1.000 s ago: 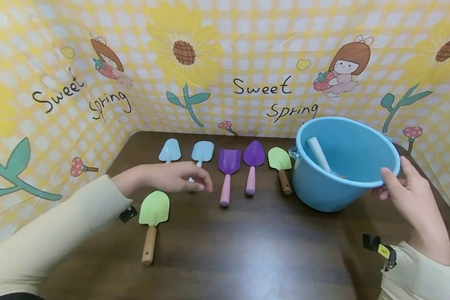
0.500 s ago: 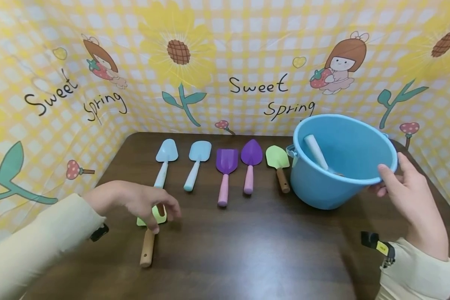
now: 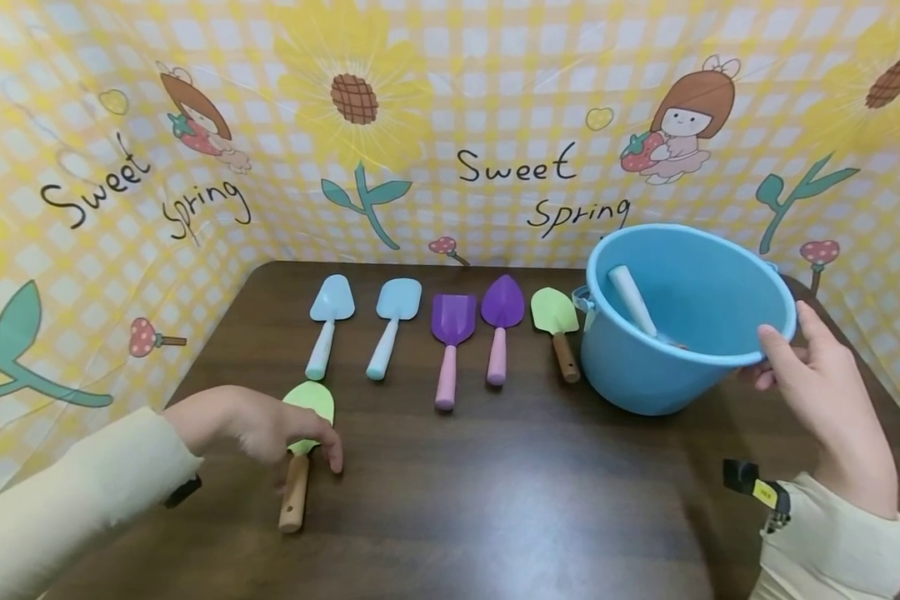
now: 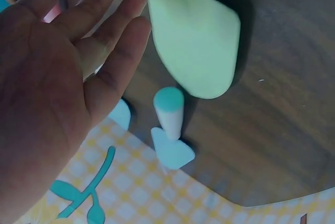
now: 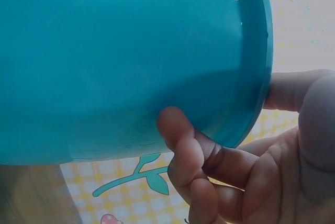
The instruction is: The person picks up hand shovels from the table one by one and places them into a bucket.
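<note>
**A:** What've the hands got right now?

**B:** On my feed the left hand (image 3: 258,429) is relaxed, fingers roughly straight over the neck of the green trowel (image 3: 295,492), palm holding nothing. Can't tell if the thumb touches the handle. The right hand (image 3: 828,396) grips the rim of the blue bucket (image 3: 645,379), thumb over the lip, fingers curled against the outside.

**A:** So where's the trowel, and how d'you reckon it'll handle?

**B:** Toward the left edge of the surface (image 3: 495,483), blade aimed at the far edge. My guess: light, stiff, not fragile. The blade looks smooth, maybe slippery, so I'd take the wooden handle just below the neck. The bucket's probably light too, a bit bendy, so the rim seems a decent hold.

**A:** Room to move?

**B:** Loads to the right of it. The tip's tight though: the left blue trowel (image 3: 332,304) ends just beside it, and I can't tell if they touch. Two purple trowels (image 3: 453,318) and a second green one (image 3: 555,311) lie nearer the far edge, then the bucket by the far right corner, looking tipped toward the right hand. I'd lift high enough to clear that rim.
</note>
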A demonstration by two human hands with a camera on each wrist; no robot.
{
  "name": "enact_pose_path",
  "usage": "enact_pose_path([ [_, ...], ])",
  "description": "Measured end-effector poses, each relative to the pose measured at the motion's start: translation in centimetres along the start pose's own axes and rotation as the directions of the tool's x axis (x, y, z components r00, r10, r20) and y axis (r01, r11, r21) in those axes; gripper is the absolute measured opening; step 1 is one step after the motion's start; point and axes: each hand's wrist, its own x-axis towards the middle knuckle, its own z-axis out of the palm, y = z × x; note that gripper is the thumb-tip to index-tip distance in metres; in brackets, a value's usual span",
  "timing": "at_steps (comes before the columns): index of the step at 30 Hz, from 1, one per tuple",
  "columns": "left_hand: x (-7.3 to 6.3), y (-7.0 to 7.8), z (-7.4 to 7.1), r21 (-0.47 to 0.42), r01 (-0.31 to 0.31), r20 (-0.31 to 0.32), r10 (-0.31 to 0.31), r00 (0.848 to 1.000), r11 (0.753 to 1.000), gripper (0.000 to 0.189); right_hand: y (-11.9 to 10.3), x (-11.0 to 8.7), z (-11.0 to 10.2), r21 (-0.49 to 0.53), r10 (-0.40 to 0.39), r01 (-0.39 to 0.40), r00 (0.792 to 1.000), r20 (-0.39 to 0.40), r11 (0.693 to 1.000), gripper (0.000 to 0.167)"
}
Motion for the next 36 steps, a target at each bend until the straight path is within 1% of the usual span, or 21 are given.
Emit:
enact_pose_path([
  [2,0.1,-0.3,0.4,0.038,0.008,-0.007,-0.008,1.0,0.999,0.06,0.0,0.0,0.1,0.009,-0.001,0.001,1.0,-0.001,1.0,0.058],
  [4,0.3,-0.7,0.9,0.086,0.0,-0.022,0.002,1.0,0.996,0.063,0.1,0.0,0.2,0.015,-0.003,0.003,1.0,-0.002,1.0,0.057],
  [6,0.6,-0.9,1.4,0.126,0.011,-0.039,-0.006,0.999,0.992,0.068,0.0,0.1,0.2,0.015,-0.006,0.006,1.0,-0.002,1.0,0.056],
  [11,1.2,-1.3,2.8,0.225,0.04,-0.089,-0.02,0.996,0.974,0.077,-0.1,0.1,0.3,0.017,-0.006,0.006,1.0,0.006,1.0,0.059],
  [16,2.0,-1.5,3.6,0.304,0.019,-0.148,0.027,0.989,0.952,0.066,-0.1,0.1,0.3,0.006,-0.012,0.012,1.0,-0.004,1.0,0.061],
  [18,2.4,-1.6,3.7,0.308,0.007,-0.177,0.05,0.983,0.951,0.061,-0.1,0.1,0.3,0.005,-0.011,0.011,1.0,-0.007,1.0,0.06],
  [19,2.6,-1.6,3.8,0.307,-0.003,-0.19,0.065,0.98,0.952,0.059,-0.1,0.1,0.3,0.006,-0.009,0.009,1.0,-0.006,1.0,0.06],
  [21,2.9,-1.7,3.8,0.283,-0.049,-0.217,0.114,0.97,0.958,0.056,-0.1,0.1,0.3,0.003,-0.004,0.004,1.0,-0.005,1.0,0.06],
  [22,3.1,-1.8,3.8,0.27,-0.083,-0.226,0.147,0.963,0.959,0.054,-0.1,0.0,0.3,0.004,-0.002,0.002,1.0,-0.004,1.0,0.06],
  [23,3.3,-1.9,3.7,0.259,-0.129,-0.235,0.192,0.953,0.957,0.051,-0.1,0.0,0.3,0.004,-0.002,0.002,1.0,-0.004,1.0,0.06],
  [25,3.7,-2.2,3.7,0.248,-0.202,-0.242,0.262,0.934,0.948,0.046,-0.1,0.0,0.3,0.002,-0.001,0.001,1.0,-0.002,1.0,0.061],
  [26,4.1,-2.7,3.8,0.267,-0.255,-0.247,0.322,0.914,0.929,0.044,-0.1,0.0,0.3,0.002,-0.001,0.001,1.0,-0.002,1.0,0.061],
  [27,4.3,-2.8,3.7,0.272,-0.279,-0.246,0.346,0.905,0.921,0.041,-0.1,0.0,0.3,0.003,0.0,0.0,1.0,-0.001,1.0,0.061],
  [29,4.6,-2.8,3.7,0.275,-0.302,-0.245,0.37,0.896,0.913,0.038,0.0,0.1,0.3,0.005,-0.001,0.001,1.0,-0.001,1.0,0.061],
  [32,4.7,-2.5,3.6,0.265,-0.296,-0.24,0.361,0.901,0.918,0.034,0.0,0.1,0.3,0.01,0.001,-0.001,1.0,0.0,1.0,0.062],
  [33,4.6,-2.1,3.5,0.239,-0.274,-0.238,0.329,0.914,0.932,0.033,0.0,0.1,0.3,0.01,0.003,-0.003,1.0,0.001,1.0,0.062],
  [36,4.4,-1.6,3.2,0.227,-0.268,-0.24,0.32,0.917,0.936,0.027,0.0,0.1,0.3,0.009,0.008,-0.008,1.0,0.002,1.0,0.064],
])
